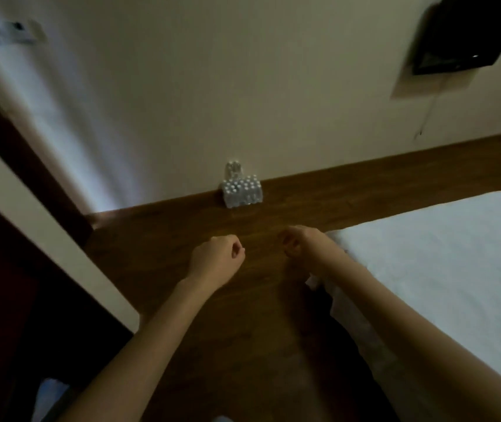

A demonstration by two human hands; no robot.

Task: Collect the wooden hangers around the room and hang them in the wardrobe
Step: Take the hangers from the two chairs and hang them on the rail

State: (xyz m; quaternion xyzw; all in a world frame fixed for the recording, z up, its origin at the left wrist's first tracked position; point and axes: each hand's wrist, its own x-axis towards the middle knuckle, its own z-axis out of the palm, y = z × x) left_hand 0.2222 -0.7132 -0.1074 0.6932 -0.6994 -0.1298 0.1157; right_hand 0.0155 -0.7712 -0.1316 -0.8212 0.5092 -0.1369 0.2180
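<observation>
No wooden hanger and no wardrobe show in this head view. My left hand (217, 257) hovers over the brown wooden floor with its fingers curled into a loose fist and nothing in it. My right hand (299, 243) is level with it, a short way to the right, by the corner of the bed, fingers also curled in and empty. Both forearms reach in from the bottom of the frame. The picture is dim and a little blurred.
A bed with a white sheet (443, 269) fills the right side. A shrink-wrapped pack of water bottles (241, 191) stands on the floor against the cream wall. A dark door frame (30, 184) runs along the left. A black television (471, 32) hangs top right.
</observation>
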